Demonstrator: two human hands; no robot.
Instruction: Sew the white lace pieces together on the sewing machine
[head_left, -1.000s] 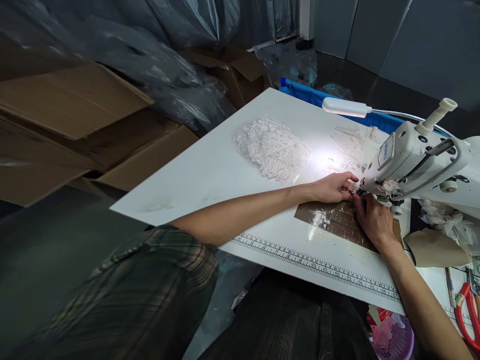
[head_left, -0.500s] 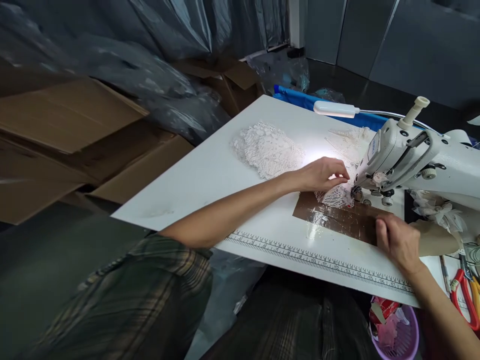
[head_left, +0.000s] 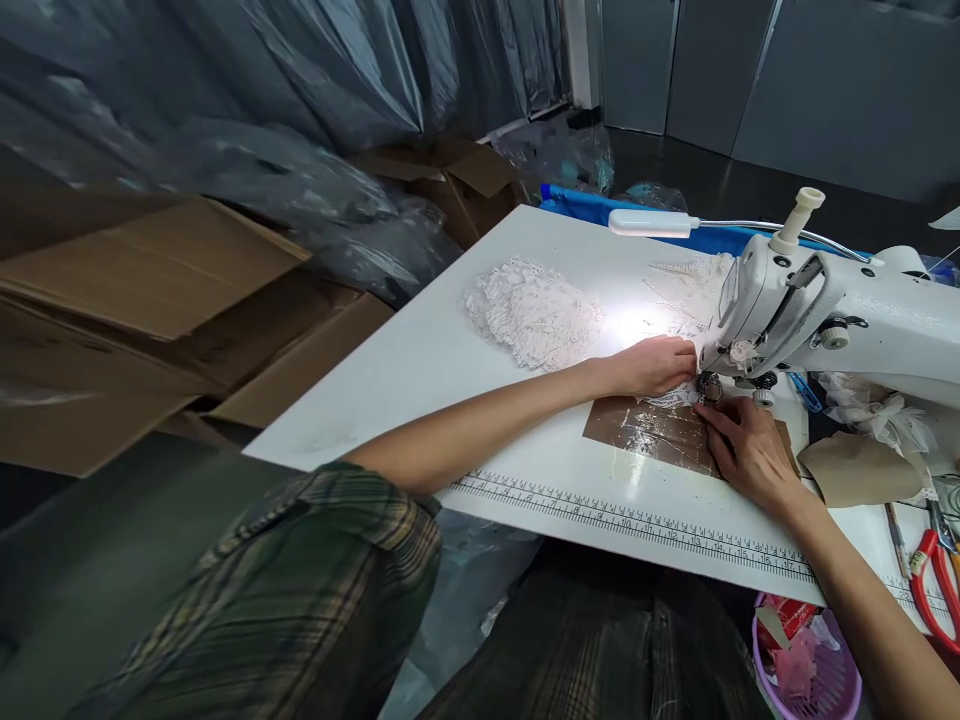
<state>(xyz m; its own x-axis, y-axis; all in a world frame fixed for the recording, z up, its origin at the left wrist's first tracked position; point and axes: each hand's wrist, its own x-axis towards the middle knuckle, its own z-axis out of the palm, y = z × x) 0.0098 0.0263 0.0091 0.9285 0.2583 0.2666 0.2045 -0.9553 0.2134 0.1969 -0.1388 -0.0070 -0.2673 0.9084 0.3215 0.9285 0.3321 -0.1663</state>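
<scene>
My left hand (head_left: pixel 660 366) is closed, its fingertips on a white lace piece (head_left: pixel 672 396) beside the needle area of a white sewing machine (head_left: pixel 780 300). Most of that lace is hidden by the hand and the machine head. My right hand (head_left: pixel 754 452) reaches in from the other side, its fingers bent and fingertips at the lace edge just below the presser foot. Under it lies a shiny brown sheet (head_left: pixel 649 432) on the white table (head_left: pixel 420 400). A heap of white lace pieces (head_left: pixel 532 315) sits left of the machine, and more lace (head_left: pixel 682 285) lies behind my left hand.
A lamp (head_left: pixel 651 223) lights the work from behind. Along the table's front edge runs a printed ruler (head_left: pixel 630 520). Red-handled pliers (head_left: pixel 930 575) lie at right, above a purple basket (head_left: pixel 832 680) of scraps. Open cardboard boxes (head_left: pixel 150 270) stand at left.
My right hand has moved left and away from me, from the brown sheet's right end to the lace by the presser foot. My left hand has shifted slightly, its fingers closer to the machine.
</scene>
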